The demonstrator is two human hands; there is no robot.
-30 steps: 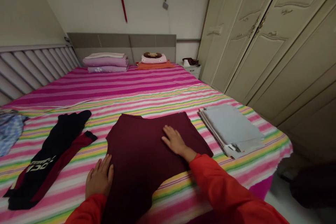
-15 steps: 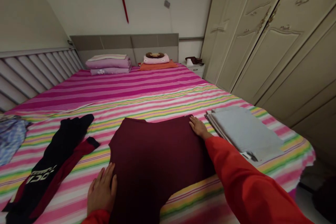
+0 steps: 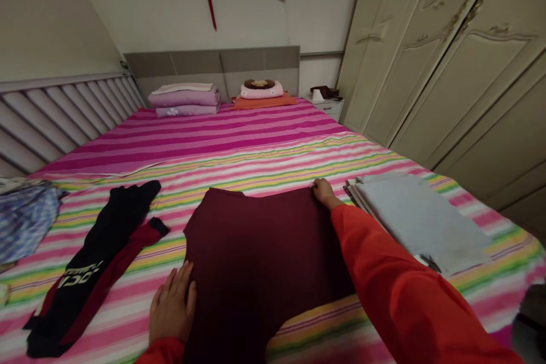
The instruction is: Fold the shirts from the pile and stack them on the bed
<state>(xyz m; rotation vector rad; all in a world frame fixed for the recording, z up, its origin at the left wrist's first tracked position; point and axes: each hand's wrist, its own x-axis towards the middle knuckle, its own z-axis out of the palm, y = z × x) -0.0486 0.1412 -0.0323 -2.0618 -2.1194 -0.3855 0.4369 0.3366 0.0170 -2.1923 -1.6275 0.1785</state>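
A dark maroon garment (image 3: 264, 244), perhaps a shirt, lies spread flat on the striped bed sheet (image 3: 273, 165). At its far right corner my right hand (image 3: 325, 192) has its fingers closed on the cloth edge. My left hand (image 3: 173, 304) rests flat with fingers stretched out along the garment's left edge, touching it. The lower part of the garment runs out of view at the bottom. My right sleeve covers some of its right side.
Left of the garment lies a folded black and red garment (image 3: 91, 267), with blue checked cloth (image 3: 25, 219) beyond it. Folded light grey cloth (image 3: 420, 219) sits at right. Folded purple bedding (image 3: 185, 99) and a pink pillow (image 3: 262, 90) are by the headboard; a wardrobe (image 3: 443, 68) stands right.
My right hand has gone from lying flat on the maroon garment's corner to closing its fingers on it. My left hand stays at the left edge. The view has shifted slightly.
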